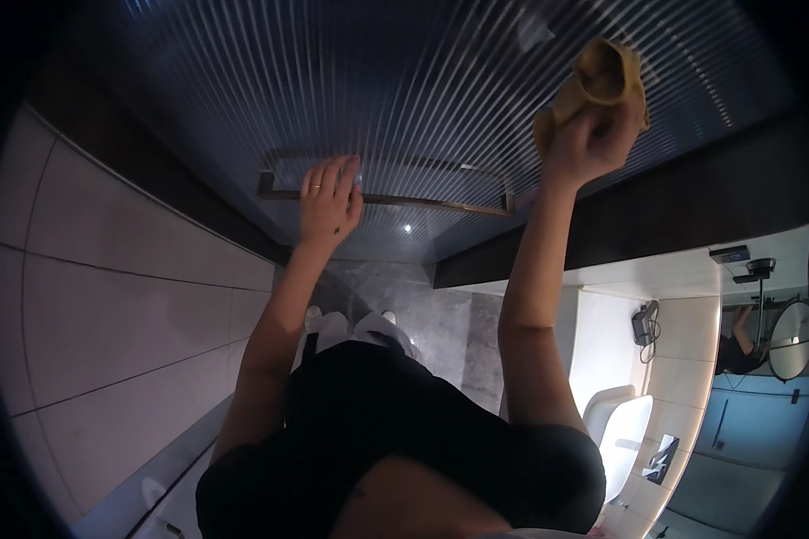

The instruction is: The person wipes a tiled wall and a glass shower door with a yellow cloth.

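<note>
Before me stands a ribbed glass door (404, 87) in a dark frame, with a long metal handle (438, 202) across its lower part. My left hand (329, 199) rests at the left part of this handle, its fingers over the bar; whether they grip it is hard to tell. Up at the right, my right hand (596, 138) is closed on a yellow cloth (603, 71), bunched and held against or close to the ribbed glass. A pale patch (534, 32) shows on or behind the glass, left of the cloth.
A tiled wall (128, 323) runs along my left. To the right are a white washbasin (623, 445), a dark device with a cord (645, 323), a mirror (748, 418) and a round magnifying mirror (792, 340). Grey floor tiles (438, 316) lie below.
</note>
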The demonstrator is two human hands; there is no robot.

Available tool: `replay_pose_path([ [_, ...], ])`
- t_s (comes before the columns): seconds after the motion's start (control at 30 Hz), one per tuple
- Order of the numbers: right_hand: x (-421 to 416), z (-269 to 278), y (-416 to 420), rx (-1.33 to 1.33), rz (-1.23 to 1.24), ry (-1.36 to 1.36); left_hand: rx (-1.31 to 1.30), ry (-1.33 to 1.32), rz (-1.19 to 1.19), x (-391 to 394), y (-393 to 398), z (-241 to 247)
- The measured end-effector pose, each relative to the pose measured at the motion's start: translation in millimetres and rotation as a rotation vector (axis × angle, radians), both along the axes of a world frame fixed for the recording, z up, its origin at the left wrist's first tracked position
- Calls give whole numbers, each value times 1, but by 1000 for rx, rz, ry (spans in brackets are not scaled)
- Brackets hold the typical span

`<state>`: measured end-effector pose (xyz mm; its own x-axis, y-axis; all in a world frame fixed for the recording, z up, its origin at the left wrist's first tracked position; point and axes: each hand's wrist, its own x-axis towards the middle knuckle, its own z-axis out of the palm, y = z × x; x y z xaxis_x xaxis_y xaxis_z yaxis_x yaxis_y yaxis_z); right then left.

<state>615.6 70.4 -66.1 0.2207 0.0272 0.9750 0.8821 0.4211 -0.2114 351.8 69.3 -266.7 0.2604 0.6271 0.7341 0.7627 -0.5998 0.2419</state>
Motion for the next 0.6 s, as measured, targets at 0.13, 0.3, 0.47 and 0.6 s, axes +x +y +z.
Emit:
replay_pose_path([
  [0.13,-48,0,25,52,-41,-406,-4,-28,77,-29,6,-9],
  [0.3,-85,-70,24,-111,-100,-622,-40,-42,127,-58,7,-20],
  [0.47,-83,-133,17,-375,63,-845,-47,-42,125,-77,5,-23],
  [0.6,-74,-120,8,-600,56,-1149,-84,-71,108,-87,4,-29],
])
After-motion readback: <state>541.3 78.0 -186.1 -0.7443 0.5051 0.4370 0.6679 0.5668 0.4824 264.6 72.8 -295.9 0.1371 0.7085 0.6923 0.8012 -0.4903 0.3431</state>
